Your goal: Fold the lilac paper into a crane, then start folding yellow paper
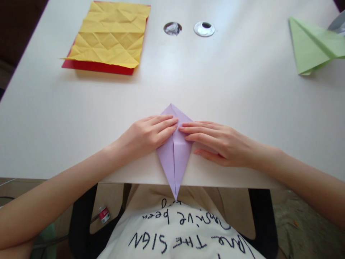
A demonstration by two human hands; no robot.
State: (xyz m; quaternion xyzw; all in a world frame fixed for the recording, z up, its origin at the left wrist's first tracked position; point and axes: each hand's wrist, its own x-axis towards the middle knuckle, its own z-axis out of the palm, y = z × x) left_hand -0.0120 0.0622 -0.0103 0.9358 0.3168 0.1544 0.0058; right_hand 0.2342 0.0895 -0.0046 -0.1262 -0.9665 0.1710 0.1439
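Observation:
A sheet of purple origami paper [180, 154], folded into a kite shape with a seam down its middle, lies at the table's front edge. Its long lower point juts out past that edge towards my shirt. My left hand [151, 131] rests on the paper's left half, fingers stretched out and reaching the centre seam. From the other side, my right hand [212, 140] lies flat on the right half, fingers extended and the thumb a little apart below. Both hands press the paper from above, and the fingers cover part of its upper half.
Creased yellow paper [110, 34] lies on red paper [99, 68] at the back left of the white table [231, 90]. Folded green paper [309, 46] is at the back right. Two round holes are at the back, one with a silvery cover [201, 30]. A chair is below.

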